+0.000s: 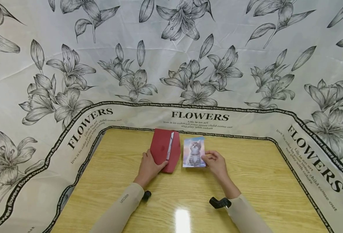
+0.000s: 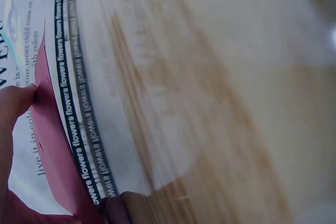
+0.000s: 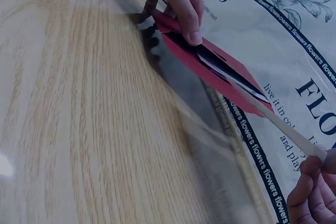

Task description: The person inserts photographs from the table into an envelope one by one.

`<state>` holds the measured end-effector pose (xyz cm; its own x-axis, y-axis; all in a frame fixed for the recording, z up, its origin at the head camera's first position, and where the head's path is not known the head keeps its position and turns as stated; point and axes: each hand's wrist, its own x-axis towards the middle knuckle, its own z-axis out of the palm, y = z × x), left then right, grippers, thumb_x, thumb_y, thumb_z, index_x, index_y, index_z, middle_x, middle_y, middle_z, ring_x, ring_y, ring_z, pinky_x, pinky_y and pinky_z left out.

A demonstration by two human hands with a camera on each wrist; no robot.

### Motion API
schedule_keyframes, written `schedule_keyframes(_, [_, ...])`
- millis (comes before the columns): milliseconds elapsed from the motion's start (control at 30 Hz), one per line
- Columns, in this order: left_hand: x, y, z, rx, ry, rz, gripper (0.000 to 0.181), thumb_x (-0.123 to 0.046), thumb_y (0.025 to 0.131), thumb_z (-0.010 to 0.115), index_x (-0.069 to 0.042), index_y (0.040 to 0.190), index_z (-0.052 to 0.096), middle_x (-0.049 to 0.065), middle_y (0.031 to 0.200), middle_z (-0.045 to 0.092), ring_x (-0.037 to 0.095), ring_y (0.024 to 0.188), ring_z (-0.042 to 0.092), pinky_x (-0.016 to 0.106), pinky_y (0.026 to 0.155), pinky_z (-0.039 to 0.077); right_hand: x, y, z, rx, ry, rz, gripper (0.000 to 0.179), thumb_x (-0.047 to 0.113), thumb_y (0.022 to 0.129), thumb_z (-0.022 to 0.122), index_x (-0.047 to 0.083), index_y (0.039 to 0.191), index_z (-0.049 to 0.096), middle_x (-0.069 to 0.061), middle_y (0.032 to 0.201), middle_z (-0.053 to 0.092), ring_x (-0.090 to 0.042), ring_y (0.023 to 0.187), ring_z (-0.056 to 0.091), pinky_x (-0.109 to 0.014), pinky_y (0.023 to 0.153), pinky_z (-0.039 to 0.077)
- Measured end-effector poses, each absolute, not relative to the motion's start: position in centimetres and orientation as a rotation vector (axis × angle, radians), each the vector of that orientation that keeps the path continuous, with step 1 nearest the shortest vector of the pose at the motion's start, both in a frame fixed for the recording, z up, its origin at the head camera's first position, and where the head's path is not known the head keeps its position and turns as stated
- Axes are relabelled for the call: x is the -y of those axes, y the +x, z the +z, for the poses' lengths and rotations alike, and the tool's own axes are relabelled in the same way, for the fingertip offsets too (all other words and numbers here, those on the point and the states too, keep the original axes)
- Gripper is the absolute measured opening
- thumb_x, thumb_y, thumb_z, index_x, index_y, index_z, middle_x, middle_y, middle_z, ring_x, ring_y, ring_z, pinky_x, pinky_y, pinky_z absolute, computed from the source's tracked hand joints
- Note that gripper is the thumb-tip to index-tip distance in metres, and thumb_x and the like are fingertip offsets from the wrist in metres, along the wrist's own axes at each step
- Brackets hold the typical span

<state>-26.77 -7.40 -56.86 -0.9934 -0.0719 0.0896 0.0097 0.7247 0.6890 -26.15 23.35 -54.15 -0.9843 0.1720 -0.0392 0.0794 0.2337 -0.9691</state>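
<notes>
In the head view, my left hand [image 1: 149, 167] grips a red envelope [image 1: 159, 149] near its lower end, the thumb on the front. A pale strip of paper [image 1: 170, 145] shows in the envelope's opening. Beside it on the right, my right hand [image 1: 216, 162] pinches a kitten picture card [image 1: 193, 152] by its lower right edge. The right wrist view has the card [image 3: 294, 136] almost edge-on, close to the parted envelope [image 3: 242, 73]; whether they touch cannot be told there. In the left wrist view, the thumb presses the envelope [image 2: 56, 142].
A wooden table [image 1: 256, 181] with a glossy top lies under both hands. Behind and at the sides hangs a white cloth [image 1: 148, 115] printed with black flowers and lettering. Black wrist mounts, such as the right one [image 1: 219, 203], sit at both sleeves.
</notes>
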Motion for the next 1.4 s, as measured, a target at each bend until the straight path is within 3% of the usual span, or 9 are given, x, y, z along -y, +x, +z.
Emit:
schedule_keyframes(433, [7.4, -26.8, -56.9, 2.805, 0.048, -1.137, 0.108, -0.056, 0.086, 0.087, 0.01, 0.154, 0.035, 0.03, 0.129, 0.05, 0.042, 0.106, 0.062, 0.054, 0.093, 0.057, -20.0, -28.5, -54.3, 2.299, -0.232, 2.015, 0.036, 0.008, 0.098, 0.08, -0.005, 0.129, 0.066, -0.009, 0.09, 0.076, -0.013, 0.068, 0.064, -0.031, 0.064, 0.056])
schedule_keyframes(900, [7.4, -26.8, -57.0, 2.812, 0.048, -1.114, 0.11, -0.06, 0.086, 0.086, 0.01, 0.155, 0.035, 0.031, 0.132, 0.05, 0.042, 0.109, 0.062, 0.053, 0.095, 0.057, -17.7, -30.0, -55.8, 2.245, -0.211, 1.985, 0.027, 0.002, 0.096, 0.08, -0.006, 0.119, 0.069, -0.002, 0.079, 0.073, -0.011, 0.062, 0.061, -0.03, 0.062, 0.054])
schedule_keyframes(1133, [7.4, -26.9, -57.1, 2.817, 0.052, -1.123, 0.109, -0.059, 0.087, 0.085, 0.009, 0.156, 0.035, 0.031, 0.133, 0.049, 0.042, 0.11, 0.062, 0.054, 0.095, 0.057, -16.5, -30.1, -55.5, 2.254, -0.209, 1.98, 0.026, 0.001, 0.096, 0.079, -0.01, 0.117, 0.068, -0.011, 0.081, 0.074, -0.012, 0.06, 0.06, -0.029, 0.06, 0.052])
schedule_keyframes(1267, [7.4, -26.9, -57.3, 2.816, 0.05, -1.117, 0.11, -0.06, 0.087, 0.085, 0.009, 0.156, 0.035, 0.031, 0.133, 0.049, 0.042, 0.111, 0.062, 0.053, 0.095, 0.057, -15.8, -30.5, -56.1, 2.258, -0.229, 1.945, 0.021, 0.001, 0.096, 0.079, -0.006, 0.113, 0.07, -0.002, 0.076, 0.072, -0.012, 0.059, 0.06, -0.029, 0.059, 0.052])
schedule_keyframes(1400, [7.4, -27.0, -57.3, 2.813, 0.048, -1.099, 0.111, -0.06, 0.086, 0.085, 0.009, 0.156, 0.035, 0.031, 0.133, 0.05, 0.042, 0.11, 0.062, 0.053, 0.095, 0.057, -15.1, -30.7, -56.2, 2.268, -0.233, 1.924, 0.021, 0.001, 0.096, 0.079, -0.006, 0.112, 0.07, -0.003, 0.076, 0.072, -0.011, 0.058, 0.059, -0.026, 0.057, 0.05])
